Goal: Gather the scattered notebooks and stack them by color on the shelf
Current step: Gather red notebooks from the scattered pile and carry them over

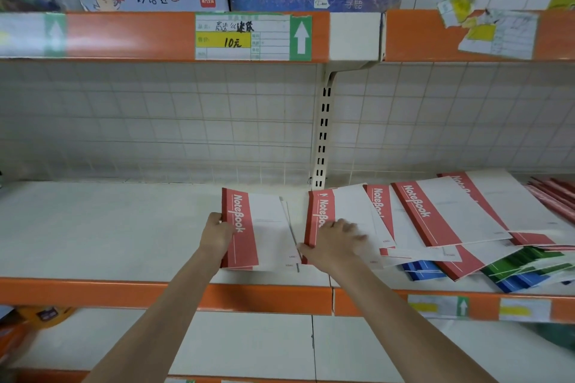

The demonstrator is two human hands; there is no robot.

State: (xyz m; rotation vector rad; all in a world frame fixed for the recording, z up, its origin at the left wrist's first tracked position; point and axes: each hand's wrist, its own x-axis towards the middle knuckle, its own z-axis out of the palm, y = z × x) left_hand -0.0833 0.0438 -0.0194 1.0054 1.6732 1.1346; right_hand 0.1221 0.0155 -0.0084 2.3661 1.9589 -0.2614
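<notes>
A small stack of red-spined notebooks (pixel 261 227) lies on the white shelf (pixel 109 227) near its middle. My left hand (pixel 217 232) grips the stack's left spine edge. Just right of it lies another red notebook (pixel 345 211); my right hand (pixel 334 241) holds its lower left corner, thumb under the edge and fingers spread on the cover. Further right, more red notebooks (pixel 451 211) lie fanned and overlapping. Blue notebooks (pixel 423 270) and green notebooks (pixel 525 261) poke out from under them at the front.
The shelf's orange front lip (pixel 124 291) runs below the notebooks. A slotted upright post (pixel 322 134) stands at the back between the two shelf sections. Overhead, the upper shelf (pixel 130 36) carries boxed stationery. Red pencils or rods (pixel 557 193) lie at the far right.
</notes>
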